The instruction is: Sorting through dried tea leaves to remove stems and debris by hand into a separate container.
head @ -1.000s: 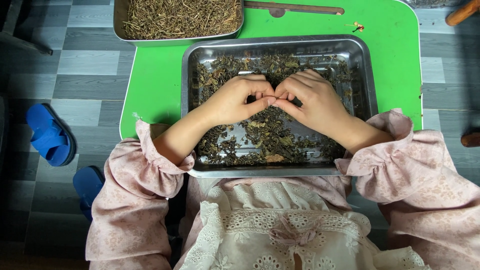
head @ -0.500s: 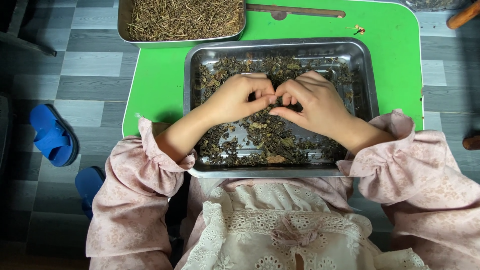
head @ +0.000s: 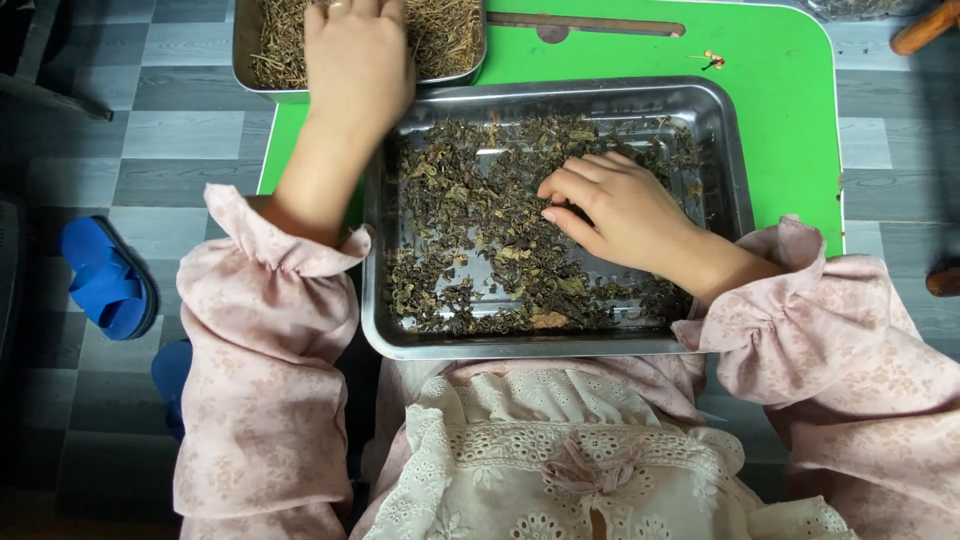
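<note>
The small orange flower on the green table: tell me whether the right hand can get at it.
Probably yes. The right hand rests in the steel tray; the orange flower lies just beyond the rim on bare green table, nothing between.

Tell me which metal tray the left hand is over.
The far tray at the table's back left, filled with thin stems; the left hand rests there. The right hand is in the near tray.

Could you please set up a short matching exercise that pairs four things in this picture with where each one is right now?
Things:
1. left hand
2. right hand
3. blue slipper
4. near metal tray

Places:
A. on the grey floor
B. over the far tray of pale stems
C. on the green table
D. among the dark dried leaves

Pairs: 1-B, 2-D, 3-A, 4-C
</note>
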